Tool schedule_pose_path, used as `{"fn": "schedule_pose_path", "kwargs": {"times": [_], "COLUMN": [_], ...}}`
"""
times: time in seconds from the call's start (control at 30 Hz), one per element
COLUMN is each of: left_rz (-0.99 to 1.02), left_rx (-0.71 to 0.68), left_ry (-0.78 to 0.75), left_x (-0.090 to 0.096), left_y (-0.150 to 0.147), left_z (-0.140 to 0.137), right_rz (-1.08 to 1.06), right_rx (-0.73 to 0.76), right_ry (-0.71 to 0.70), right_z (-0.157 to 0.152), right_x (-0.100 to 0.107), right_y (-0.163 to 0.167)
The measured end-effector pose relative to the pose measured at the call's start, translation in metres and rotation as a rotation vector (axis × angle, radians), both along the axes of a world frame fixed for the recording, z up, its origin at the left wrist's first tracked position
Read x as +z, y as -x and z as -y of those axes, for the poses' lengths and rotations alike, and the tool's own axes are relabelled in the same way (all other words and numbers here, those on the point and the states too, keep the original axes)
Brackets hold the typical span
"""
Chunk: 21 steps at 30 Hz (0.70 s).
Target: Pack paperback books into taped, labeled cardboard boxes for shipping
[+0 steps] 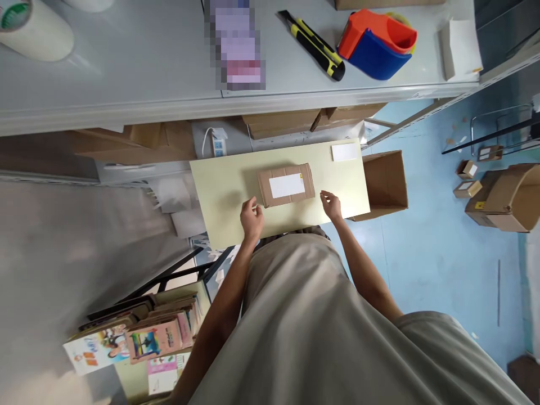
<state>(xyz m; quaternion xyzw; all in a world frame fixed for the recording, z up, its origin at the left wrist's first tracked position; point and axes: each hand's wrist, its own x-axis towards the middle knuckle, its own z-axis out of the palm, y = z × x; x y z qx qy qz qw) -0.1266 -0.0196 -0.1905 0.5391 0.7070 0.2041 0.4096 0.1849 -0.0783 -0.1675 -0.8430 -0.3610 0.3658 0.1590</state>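
Cardboard box (287,186) is looking light and stiff, its short ends (310,181) likely offering hold; left grip (252,221) and right grip (332,206) are hovering beside it, loosely parted, empty.

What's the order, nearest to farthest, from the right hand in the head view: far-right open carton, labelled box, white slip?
1. Labelled box: on the table, just left of the right hand.
2. White slip: near the table's far right corner.
3. Open carton: on the floor, far right.
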Motion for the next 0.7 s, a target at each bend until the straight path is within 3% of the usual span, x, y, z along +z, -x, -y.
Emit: {"fn": "schedule_pose_path", "kwargs": {"times": [0.17,0.4,0.57,0.7], "left_rz": [-0.034,0.135,0.217,0.136], "left_rx": [-0.048,-0.203,-0.27,-0.172], "left_ry": [-0.185,-0.177,0.027,0.169], "left_x": [0.013,0.011,-0.022,-0.06], "left_y": [-0.042,-0.175,-0.284,-0.348], "left_z": [-0.013,-0.022,-0.048,-0.079], "right_rz": [-0.02,-0.036,-0.02,-0.016], "right_rx": [-0.097,-0.144,-0.173,-0.26], "right_ry": [-0.121,-0.307,-0.338,-0.326], "right_z": [-0.024,-0.046,-0.07,-0.093], "right_x": [-0.02,-0.06,-0.094,-0.126], "right_y": [-0.055,-0.148,-0.212,-0.248]}}
